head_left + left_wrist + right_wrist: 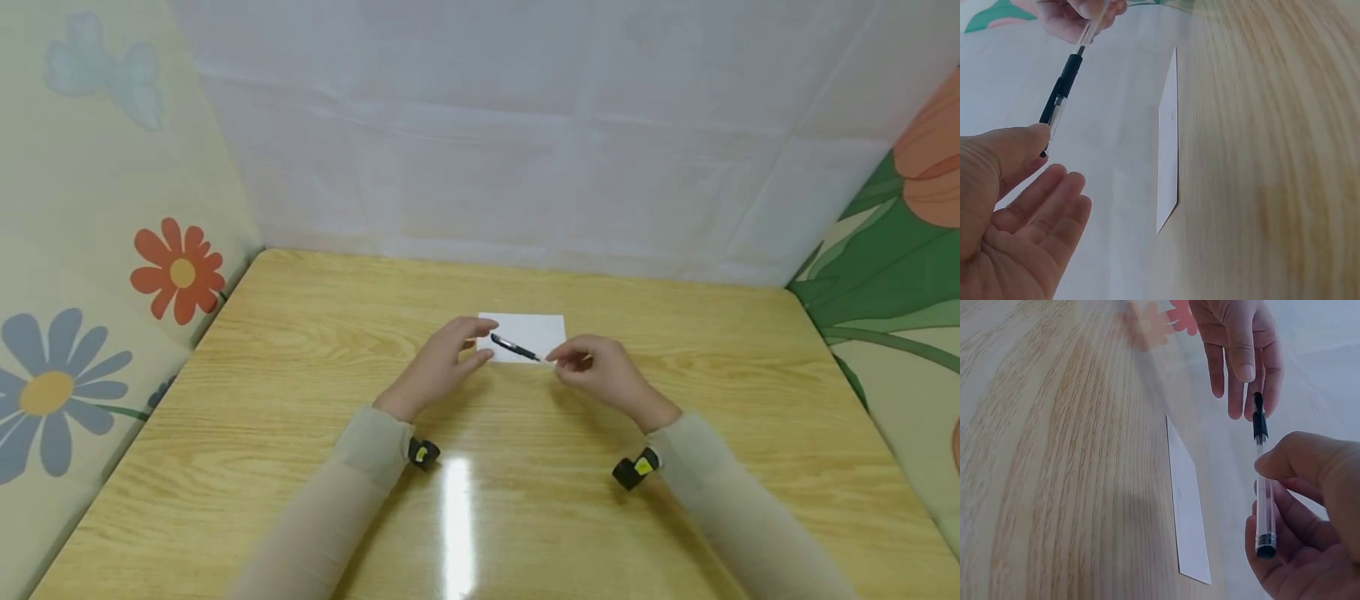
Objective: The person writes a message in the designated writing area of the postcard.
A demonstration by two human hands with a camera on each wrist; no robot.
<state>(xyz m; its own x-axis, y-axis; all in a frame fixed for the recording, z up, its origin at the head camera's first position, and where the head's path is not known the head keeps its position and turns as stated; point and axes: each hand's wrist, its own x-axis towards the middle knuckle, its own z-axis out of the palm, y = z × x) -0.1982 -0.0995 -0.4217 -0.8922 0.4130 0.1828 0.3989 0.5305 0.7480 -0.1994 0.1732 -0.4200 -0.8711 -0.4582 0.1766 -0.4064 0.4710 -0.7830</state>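
A pen [515, 347] with a clear barrel and a black section toward its far end is held above a white card [525, 327]. My right hand [600, 371] pinches the clear barrel between thumb and fingers, as the right wrist view shows. Beyond the fingers, the barrel's dark end plug [1265, 549] sticks out. My left hand [442, 362] is around the pen's black end, thumb below and fingers above, spaced apart. In the left wrist view its thumb [1022, 144] overlaps that end; contact is unclear. The card lies flat on the table, bearing a tiny dark mark.
The wooden table [315, 333] extends around both arms, with a bright reflection near its front. A white cloth [487, 167] hangs behind it. Flower-patterned panels [75, 250] stand at both sides. Black wrist devices [423, 454] sit at each cuff.
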